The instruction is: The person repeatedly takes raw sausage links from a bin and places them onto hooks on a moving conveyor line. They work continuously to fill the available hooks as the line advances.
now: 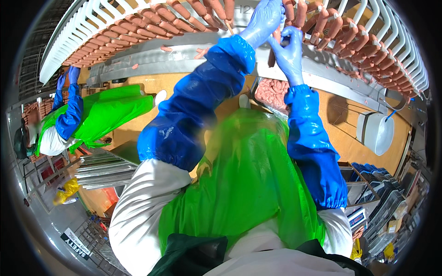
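Observation:
Strings of reddish-brown sausage links (343, 39) hang from a row of white hooks (391, 34) at the far edge. My blue-gloved left hand (264, 20) is closed around a sausage link (276, 35) at the middle of this row. Just right of it and lower, my blue-gloved right hand (290, 55) has its thumb against the same link, with its fingers curled in. Part of a link (271, 58) shows below the thumb. The fingers hide where the links join. More sausage links (138, 27) hang to the left of my hands.
Below the hooks runs a metal ledge (152, 62) with meat scraps (166, 48) on it. A tray of pinkish meat pieces (272, 94) stands near my right forearm. A white bucket (377, 133) is at right. A co-worker in a green apron (106, 112) works at left, near stacked metal trays (103, 171).

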